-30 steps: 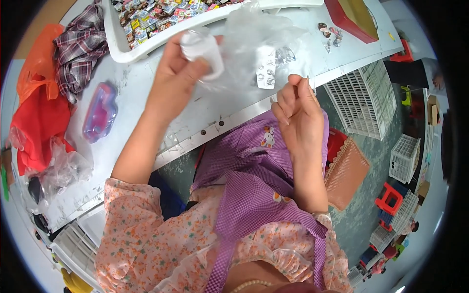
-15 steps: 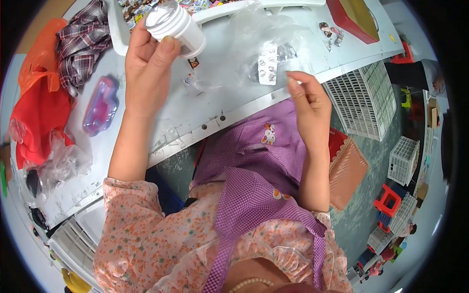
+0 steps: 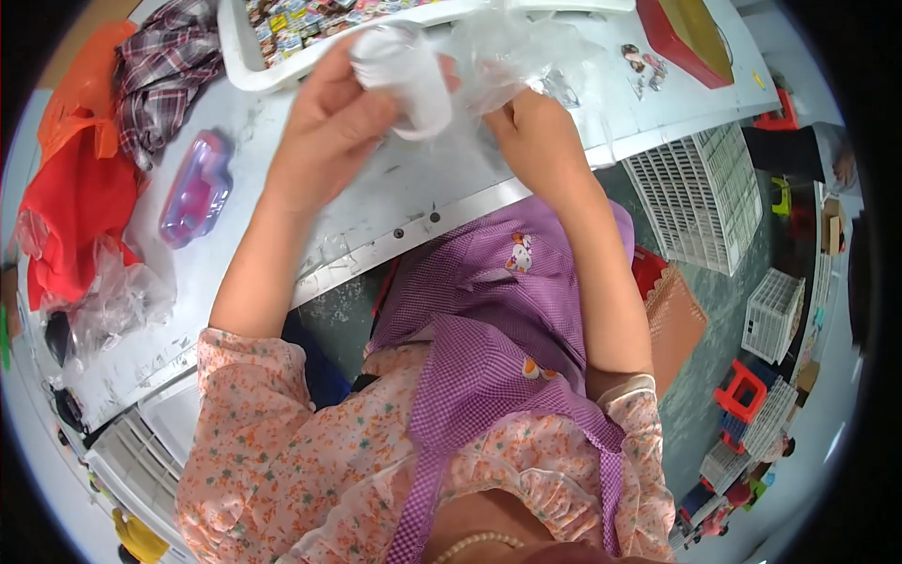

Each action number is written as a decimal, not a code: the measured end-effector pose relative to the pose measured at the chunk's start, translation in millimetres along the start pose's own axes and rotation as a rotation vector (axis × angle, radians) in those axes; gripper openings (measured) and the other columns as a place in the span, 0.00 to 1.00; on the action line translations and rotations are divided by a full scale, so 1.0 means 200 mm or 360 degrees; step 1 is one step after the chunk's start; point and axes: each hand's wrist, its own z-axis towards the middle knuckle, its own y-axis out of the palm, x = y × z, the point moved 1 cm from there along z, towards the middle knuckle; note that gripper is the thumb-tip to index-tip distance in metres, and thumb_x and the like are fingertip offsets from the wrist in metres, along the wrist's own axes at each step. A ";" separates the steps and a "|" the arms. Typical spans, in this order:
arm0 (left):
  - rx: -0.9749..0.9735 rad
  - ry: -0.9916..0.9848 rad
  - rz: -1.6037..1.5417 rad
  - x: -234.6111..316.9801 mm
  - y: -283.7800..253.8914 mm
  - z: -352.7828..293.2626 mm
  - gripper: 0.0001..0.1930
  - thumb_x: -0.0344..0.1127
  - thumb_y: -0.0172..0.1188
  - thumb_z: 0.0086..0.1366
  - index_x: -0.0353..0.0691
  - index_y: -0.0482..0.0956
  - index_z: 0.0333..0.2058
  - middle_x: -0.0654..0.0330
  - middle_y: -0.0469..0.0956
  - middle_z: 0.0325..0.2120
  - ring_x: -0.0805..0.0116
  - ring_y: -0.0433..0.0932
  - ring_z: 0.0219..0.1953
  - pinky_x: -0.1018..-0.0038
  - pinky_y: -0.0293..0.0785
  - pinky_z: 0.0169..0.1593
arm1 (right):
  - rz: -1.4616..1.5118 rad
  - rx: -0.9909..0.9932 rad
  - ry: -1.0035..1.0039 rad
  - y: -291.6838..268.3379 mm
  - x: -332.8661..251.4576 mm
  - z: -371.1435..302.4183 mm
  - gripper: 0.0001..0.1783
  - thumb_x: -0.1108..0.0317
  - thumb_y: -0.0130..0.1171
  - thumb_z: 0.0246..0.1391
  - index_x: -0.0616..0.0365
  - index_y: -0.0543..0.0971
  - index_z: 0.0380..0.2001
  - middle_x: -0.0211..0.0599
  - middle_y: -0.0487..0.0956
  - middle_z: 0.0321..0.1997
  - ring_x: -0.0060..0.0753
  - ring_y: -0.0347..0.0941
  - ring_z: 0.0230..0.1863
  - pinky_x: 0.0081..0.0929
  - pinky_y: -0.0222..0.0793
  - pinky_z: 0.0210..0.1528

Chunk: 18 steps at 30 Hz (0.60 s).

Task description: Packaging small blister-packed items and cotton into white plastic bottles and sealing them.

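My left hand [image 3: 338,132] is wrapped round a white plastic bottle [image 3: 413,89], held tilted above the table; it is blurred by motion. Just right of it, my right hand [image 3: 540,141] is closed, its fingers pinched at the near edge of a crumpled clear plastic bag [image 3: 526,56]. Those fingertips are partly hidden, and nothing else shows in them. Inside or under the bag, a small clear and silvery piece [image 3: 564,86] shows beside the right knuckles.
A white tray [image 3: 246,70] of small colourful packets stands at the far side. On the left lie a purple-pink clear case [image 3: 195,188], plaid cloth [image 3: 169,70] and red bags [image 3: 85,197]. A red box [image 3: 681,38] sits far right; a white crate [image 3: 691,193] stands beyond the table edge.
My right hand has moved left and away from me, closing at the bag. My left hand has carried the bottle a little right. The white blister pack is out of sight.
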 end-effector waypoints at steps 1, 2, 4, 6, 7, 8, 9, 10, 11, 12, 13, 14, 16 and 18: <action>0.0021 0.0008 0.0011 -0.02 0.01 -0.01 0.27 0.33 0.59 0.56 0.38 0.59 0.53 0.55 0.70 0.46 0.62 0.71 0.48 0.68 0.67 0.50 | 0.0006 -0.0013 -0.0020 0.01 0.00 -0.02 0.14 0.66 0.54 0.47 0.66 0.74 0.35 0.50 0.74 0.21 0.47 0.72 0.25 0.33 0.66 0.30; -0.0105 -0.0099 0.0086 -0.02 0.03 -0.03 0.27 0.32 0.60 0.55 0.38 0.60 0.52 0.57 0.70 0.45 0.64 0.71 0.47 0.68 0.68 0.50 | 0.0047 0.0014 -0.0074 0.02 -0.02 -0.05 0.14 0.63 0.54 0.48 0.64 0.73 0.32 0.49 0.74 0.21 0.49 0.72 0.25 0.37 0.66 0.29; -0.0361 -0.0341 0.0192 -0.04 0.10 -0.05 0.29 0.31 0.63 0.52 0.39 0.61 0.52 0.61 0.70 0.44 0.70 0.70 0.45 0.70 0.67 0.49 | 0.0110 0.0142 -0.0346 0.06 -0.03 -0.14 0.12 0.62 0.54 0.47 0.61 0.72 0.29 0.47 0.76 0.23 0.51 0.72 0.26 0.40 0.67 0.28; -0.0382 -0.0388 0.0143 -0.10 0.16 -0.04 0.28 0.32 0.62 0.53 0.40 0.61 0.52 0.62 0.69 0.45 0.71 0.68 0.48 0.72 0.66 0.50 | 0.0652 0.0287 -0.0358 0.09 -0.07 -0.22 0.09 0.65 0.53 0.47 0.58 0.73 0.29 0.43 0.76 0.22 0.49 0.73 0.25 0.39 0.67 0.25; -0.0293 -0.0487 0.0129 -0.11 0.15 -0.04 0.27 0.34 0.60 0.55 0.40 0.61 0.52 0.61 0.68 0.46 0.71 0.67 0.49 0.73 0.64 0.51 | 0.0329 0.0151 -0.0325 0.15 -0.06 -0.25 0.08 0.66 0.53 0.46 0.56 0.74 0.31 0.42 0.76 0.22 0.48 0.73 0.25 0.39 0.67 0.25; -0.0320 -0.0484 0.0117 -0.14 0.14 -0.04 0.27 0.34 0.60 0.55 0.40 0.61 0.52 0.61 0.68 0.46 0.71 0.67 0.49 0.73 0.64 0.51 | -0.0002 0.0018 -0.0286 0.18 -0.04 -0.26 0.09 0.67 0.54 0.45 0.54 0.74 0.32 0.40 0.75 0.21 0.46 0.73 0.25 0.38 0.67 0.24; -0.0117 -0.0431 0.0109 -0.16 0.10 -0.05 0.29 0.39 0.60 0.55 0.41 0.60 0.53 0.59 0.66 0.50 0.67 0.67 0.51 0.68 0.63 0.53 | -0.0328 -0.0240 -0.0142 0.15 -0.08 -0.25 0.12 0.68 0.59 0.42 0.53 0.75 0.35 0.39 0.77 0.26 0.43 0.73 0.27 0.35 0.69 0.28; 0.0083 -0.0380 0.0096 -0.18 0.06 -0.05 0.31 0.43 0.60 0.55 0.41 0.59 0.54 0.56 0.64 0.53 0.63 0.66 0.53 0.64 0.62 0.54 | -0.0355 -0.0223 -0.0109 0.13 -0.07 -0.27 0.12 0.68 0.59 0.42 0.53 0.75 0.35 0.39 0.77 0.26 0.43 0.73 0.27 0.35 0.69 0.28; 0.0068 -0.0351 0.0120 -0.16 0.04 -0.03 0.28 0.41 0.57 0.58 0.41 0.58 0.54 0.54 0.61 0.56 0.63 0.64 0.55 0.64 0.60 0.56 | -0.0191 -0.0053 -0.0290 0.11 -0.06 -0.30 0.13 0.68 0.59 0.43 0.53 0.75 0.36 0.39 0.77 0.25 0.42 0.73 0.27 0.34 0.69 0.27; 0.0030 -0.0352 0.0099 -0.17 0.03 -0.02 0.28 0.41 0.57 0.58 0.41 0.58 0.54 0.54 0.61 0.56 0.63 0.64 0.55 0.64 0.60 0.56 | -0.0023 0.0117 -0.0487 0.09 -0.04 -0.32 0.13 0.69 0.59 0.44 0.53 0.75 0.37 0.40 0.77 0.25 0.41 0.73 0.27 0.34 0.69 0.27; 0.0138 -0.0329 0.0226 -0.17 0.03 -0.01 0.27 0.39 0.56 0.58 0.40 0.59 0.54 0.58 0.62 0.54 0.67 0.63 0.54 0.68 0.60 0.55 | 0.0096 0.0226 -0.0527 0.07 0.00 -0.34 0.15 0.69 0.58 0.46 0.51 0.75 0.40 0.40 0.74 0.21 0.38 0.71 0.23 0.30 0.66 0.24; 0.0260 -0.0304 0.0362 -0.17 0.02 -0.01 0.25 0.36 0.56 0.59 0.39 0.59 0.53 0.62 0.63 0.53 0.71 0.63 0.53 0.73 0.61 0.55 | 0.0080 0.0237 -0.0512 0.05 0.03 -0.35 0.15 0.69 0.58 0.46 0.51 0.75 0.40 0.40 0.74 0.21 0.38 0.71 0.23 0.30 0.66 0.24; 0.0270 -0.0273 0.0355 -0.20 0.00 0.00 0.26 0.36 0.56 0.59 0.38 0.58 0.55 0.62 0.61 0.54 0.71 0.61 0.54 0.73 0.60 0.55 | 0.0067 0.0555 -0.0339 -0.02 0.09 -0.38 0.16 0.69 0.58 0.47 0.52 0.75 0.43 0.35 0.70 0.16 0.30 0.65 0.17 0.25 0.62 0.22; 0.0340 -0.0293 0.0478 -0.20 0.00 0.01 0.27 0.34 0.56 0.59 0.38 0.57 0.56 0.61 0.63 0.53 0.71 0.62 0.53 0.73 0.60 0.55 | 0.0246 0.0695 -0.0054 -0.10 0.13 -0.38 0.16 0.68 0.57 0.49 0.53 0.75 0.44 0.30 0.65 0.14 0.22 0.59 0.16 0.22 0.58 0.21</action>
